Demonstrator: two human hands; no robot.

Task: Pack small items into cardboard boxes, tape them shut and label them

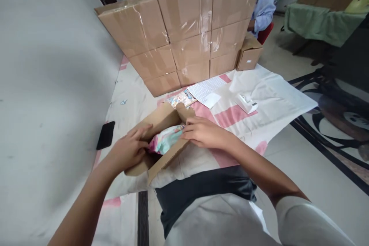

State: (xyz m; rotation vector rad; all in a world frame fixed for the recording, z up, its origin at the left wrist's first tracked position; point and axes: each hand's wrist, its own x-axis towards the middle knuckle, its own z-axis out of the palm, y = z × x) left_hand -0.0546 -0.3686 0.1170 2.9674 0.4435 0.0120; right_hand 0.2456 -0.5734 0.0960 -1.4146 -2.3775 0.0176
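Colourful bundle (167,139) lay inside open cardboard box (168,158); putting-in looked done. Box's flaps stood raised, closing not yet done. Left hand (131,148) reached over box's left end, fingers at bundle's pink end; right hand (201,132) at box's right end, fingers bent by bundle's other end. Could not tell whether either hand's fingers gripped. Just beyond box: clear packet (178,99). Left of box: black flat object (105,135).

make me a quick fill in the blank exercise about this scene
1. The left hand and right hand are at ____ ends of the open cardboard box.
2. The colourful bundle lies ____ that box.
3. The flat object beside the wall is ____.
4. The cloth is white with ____ patches.

Missing words: opposite; inside; black; pink
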